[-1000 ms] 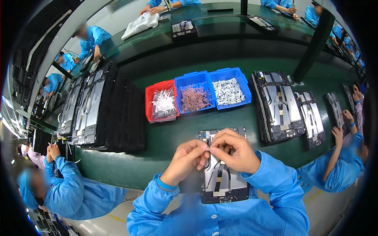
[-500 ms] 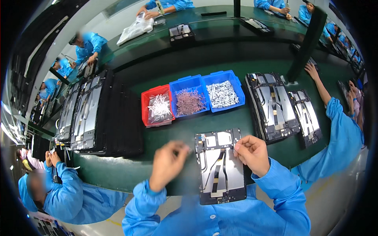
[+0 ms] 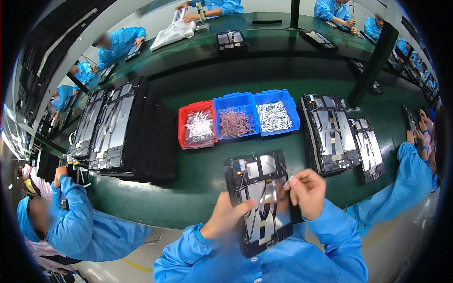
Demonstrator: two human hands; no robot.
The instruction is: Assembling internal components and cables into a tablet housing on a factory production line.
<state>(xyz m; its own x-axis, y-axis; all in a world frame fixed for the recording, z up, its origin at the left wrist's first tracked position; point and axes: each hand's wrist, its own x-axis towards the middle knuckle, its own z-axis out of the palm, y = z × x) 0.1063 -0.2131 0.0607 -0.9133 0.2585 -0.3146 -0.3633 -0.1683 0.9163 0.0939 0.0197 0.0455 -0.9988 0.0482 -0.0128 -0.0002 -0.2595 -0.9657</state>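
Observation:
A black flat device panel with silvery plates and thin cables lies at the near edge of the green bench, tilted toward me. My left hand rests on its left edge, thumb laid across the frame. My right hand hovers over the panel's right side, pinching a small silvery strip between thumb and forefinger. Both sleeves are blue.
Behind the panel stand a red bin of white parts, a blue bin of brownish parts and a blue bin of silvery parts. Stacks of black panels lie left and right. Other workers in blue sit left and right.
My hands have parted from over the panel's top: the left dropped to the panel's left edge, the right stayed at its right side. The panel now tilts toward me.

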